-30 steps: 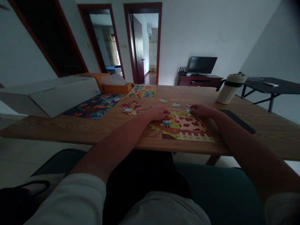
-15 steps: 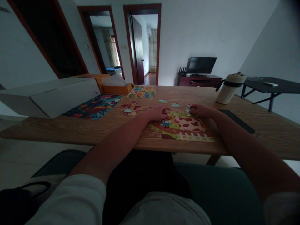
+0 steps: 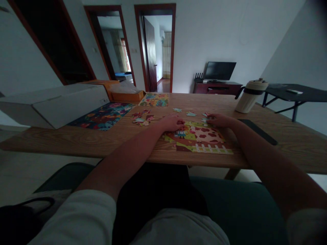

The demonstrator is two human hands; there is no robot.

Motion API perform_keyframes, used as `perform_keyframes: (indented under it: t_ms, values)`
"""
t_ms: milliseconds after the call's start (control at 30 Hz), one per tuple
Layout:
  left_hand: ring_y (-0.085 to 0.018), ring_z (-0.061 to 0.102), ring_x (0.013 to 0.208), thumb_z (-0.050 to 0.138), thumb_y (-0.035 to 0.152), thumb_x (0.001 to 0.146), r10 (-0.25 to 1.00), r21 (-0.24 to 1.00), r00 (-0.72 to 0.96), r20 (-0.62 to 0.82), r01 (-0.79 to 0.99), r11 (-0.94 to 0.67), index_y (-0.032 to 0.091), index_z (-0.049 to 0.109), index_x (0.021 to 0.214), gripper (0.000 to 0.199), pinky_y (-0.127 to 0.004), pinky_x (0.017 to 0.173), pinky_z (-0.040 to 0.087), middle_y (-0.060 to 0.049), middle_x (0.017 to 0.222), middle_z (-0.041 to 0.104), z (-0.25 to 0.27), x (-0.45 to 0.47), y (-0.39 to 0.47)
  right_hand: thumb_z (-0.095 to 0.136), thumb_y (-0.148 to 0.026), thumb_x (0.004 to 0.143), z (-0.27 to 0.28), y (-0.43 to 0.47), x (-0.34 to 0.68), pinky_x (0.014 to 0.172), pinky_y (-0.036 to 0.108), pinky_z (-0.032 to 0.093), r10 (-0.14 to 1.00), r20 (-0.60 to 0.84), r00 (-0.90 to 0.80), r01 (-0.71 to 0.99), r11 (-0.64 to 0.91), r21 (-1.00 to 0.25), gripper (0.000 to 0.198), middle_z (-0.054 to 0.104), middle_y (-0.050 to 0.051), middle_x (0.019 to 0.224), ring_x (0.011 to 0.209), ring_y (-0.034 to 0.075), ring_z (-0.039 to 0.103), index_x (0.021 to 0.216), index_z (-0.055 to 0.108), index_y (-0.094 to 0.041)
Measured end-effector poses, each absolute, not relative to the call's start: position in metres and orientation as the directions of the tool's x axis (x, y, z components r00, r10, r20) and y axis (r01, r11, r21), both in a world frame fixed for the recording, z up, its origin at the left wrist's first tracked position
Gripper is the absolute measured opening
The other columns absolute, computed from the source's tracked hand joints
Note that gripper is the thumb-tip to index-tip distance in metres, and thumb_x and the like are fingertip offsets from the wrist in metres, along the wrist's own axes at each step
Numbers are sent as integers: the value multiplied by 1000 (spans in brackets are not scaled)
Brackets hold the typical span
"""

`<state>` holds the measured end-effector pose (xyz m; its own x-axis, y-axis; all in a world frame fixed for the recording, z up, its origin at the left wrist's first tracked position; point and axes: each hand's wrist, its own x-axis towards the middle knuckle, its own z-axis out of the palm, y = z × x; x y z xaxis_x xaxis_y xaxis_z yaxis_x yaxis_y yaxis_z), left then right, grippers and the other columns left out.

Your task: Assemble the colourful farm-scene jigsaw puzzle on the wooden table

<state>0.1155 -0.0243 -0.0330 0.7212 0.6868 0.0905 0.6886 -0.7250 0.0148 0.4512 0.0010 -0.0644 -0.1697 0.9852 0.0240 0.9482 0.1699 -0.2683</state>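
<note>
A partly joined jigsaw puzzle (image 3: 207, 134), with a brown-spotted cow and a white fence, lies near the table's front edge. My left hand (image 3: 172, 123) is at its upper left, fingers curled round a small reddish puzzle piece (image 3: 180, 122), mostly hidden by them. Beyond the top right of the puzzle my right hand (image 3: 219, 120) has its fingertips closed on a pale blue puzzle piece (image 3: 204, 120). Several loose pieces lie behind the puzzle, among them a pale one (image 3: 191, 114). More loose pieces (image 3: 143, 119) are heaped to the left of my left hand.
On the left, a long white box (image 3: 68, 102) stands beside a dark patterned sheet (image 3: 104, 117). Behind are an orange box (image 3: 127, 96) and a colourful picture sheet (image 3: 155, 100). To the right are a dark flat slab (image 3: 258, 131) and a cream tumbler (image 3: 249, 98).
My left fingers have shifted very slightly over the reddish piece. My right hand and the puzzle look the same.
</note>
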Motion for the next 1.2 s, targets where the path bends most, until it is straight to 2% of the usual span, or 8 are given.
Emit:
perform_keyframes:
  t_ms: [100,300,533,733,933,1033,1133,1200]
  values:
    - [-27,63,118,47,49,101,694,-1,715,87,697,-718,28,72,132,45,-37,102,46,-8,127,71,-31,116,-27,62,-45,97,-63,1,449,104,37,51,992,-16,-123,959,114,-257,54,69,17,134,115,31,69,141,66,-14]
    - [-29,59,123,44,47,102,705,-81,703,90,711,-699,30,72,129,42,-41,106,43,-8,129,69,-30,122,-31,67,-50,93,-61,-1,449,105,44,51,989,23,-143,956,144,-256,53,73,13,127,114,34,69,137,69,-20]
    - [-31,59,123,49,45,100,714,-47,698,54,716,-697,29,71,130,41,-43,106,43,-9,130,69,-26,121,-32,59,-42,100,-60,-3,445,111,39,46,994,-29,-104,963,94,-251,57,62,19,143,125,32,64,147,59,-10]
    - [-32,60,121,51,50,99,732,-75,678,62,735,-674,31,74,126,41,-45,105,43,-9,126,71,-26,121,-31,62,-44,98,-62,0,446,106,36,49,996,-32,-79,964,68,-256,60,66,17,138,120,31,67,149,58,-13]
    - [-33,60,120,49,54,99,724,-120,688,48,724,-679,32,76,123,42,-44,101,46,-10,126,71,-24,125,-33,59,-39,98,-67,0,445,105,38,50,995,0,-96,958,93,-272,52,70,16,133,118,31,69,145,62,-16]
    - [-31,62,119,50,53,98,724,-72,690,23,723,-687,33,78,121,41,-42,102,46,-7,127,72,-24,124,-28,60,-39,96,-66,-1,445,103,39,52,995,11,-102,954,101,-282,51,71,15,131,114,31,70,142,65,-17]
    - [-26,65,117,50,47,100,725,49,689,-6,724,-688,32,77,123,39,-35,102,46,-4,127,74,-21,112,-18,64,-41,93,-64,-2,444,102,41,52,997,27,-75,955,80,-286,51,73,15,127,113,33,70,138,68,-17]
    - [-24,65,119,49,42,101,764,128,644,34,755,-643,29,73,130,40,-31,102,46,-3,132,72,-19,96,-9,65,-41,92,-62,-2,444,102,40,52,998,36,-58,953,67,-294,51,73,16,126,113,33,70,136,69,-15]
